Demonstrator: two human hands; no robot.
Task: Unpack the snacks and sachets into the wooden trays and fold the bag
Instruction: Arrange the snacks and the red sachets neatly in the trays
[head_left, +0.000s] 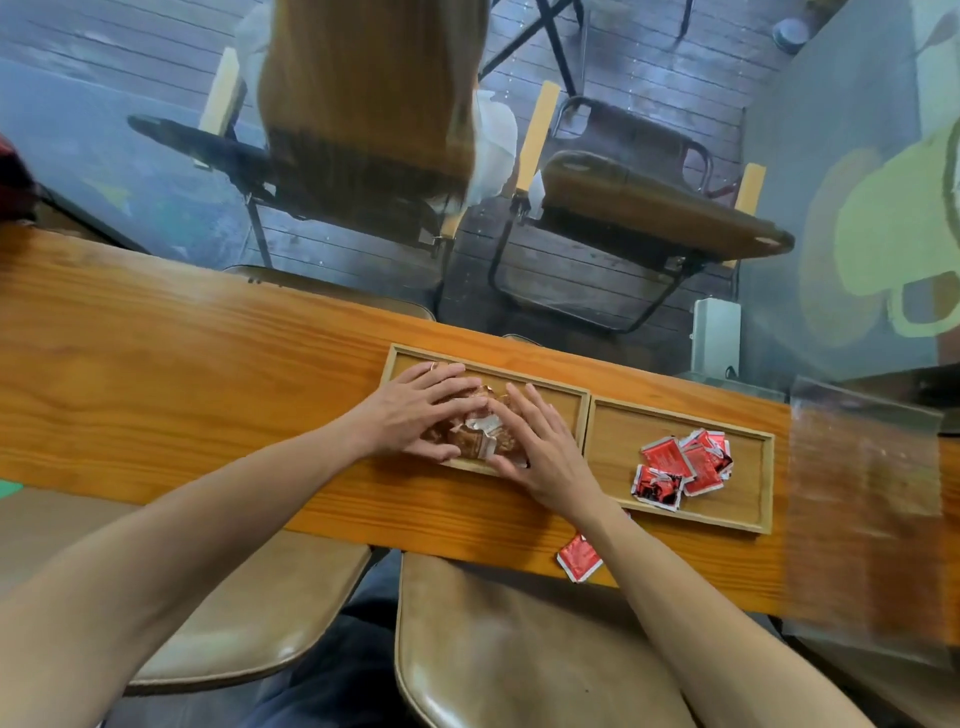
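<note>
Two shallow wooden trays lie side by side on the narrow wooden counter. The left tray (569, 402) holds a small heap of brown wrapped snacks (475, 436). My left hand (415, 410) and my right hand (545, 452) rest on that heap from either side, fingers spread and cupped around it, hiding most of it. The right tray (613, 441) holds several red sachets (680, 465) in a loose pile. One more red sachet (579, 557) lies on the counter at its near edge, beside my right forearm. No bag is in view.
The counter (182, 374) runs left to right against a glass pane. Two brown chair seats (509, 639) stand below its near edge. Beyond the glass are folding chairs and a seated person. A blurred translucent panel (862, 499) stands at the right.
</note>
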